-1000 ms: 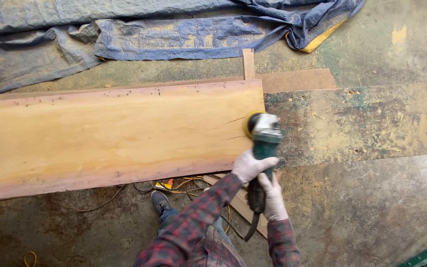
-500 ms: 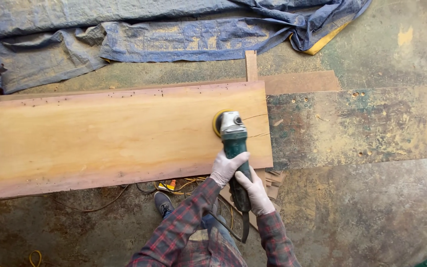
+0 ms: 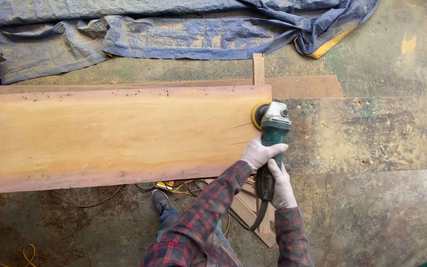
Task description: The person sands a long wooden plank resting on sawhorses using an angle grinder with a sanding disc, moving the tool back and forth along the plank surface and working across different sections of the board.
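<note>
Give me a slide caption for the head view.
Gloved left hand and right hand hold a green sander at a plank's end.

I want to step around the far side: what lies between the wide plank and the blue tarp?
In the head view, a darker thin board and an upright wood strip lie past the plank, then bare dusty floor up to the tarp.

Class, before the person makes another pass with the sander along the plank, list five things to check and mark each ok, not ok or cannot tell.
1. Both hands on the sander: left hand and right hand wrap its body, ok.
2. Gloves on: ok.
3. Yellow pad on the plank: at its right end, ok.
4. Cords clear of the shoe: lying beside it, not ok.
5. Plank fixed down: cannot tell.
</note>
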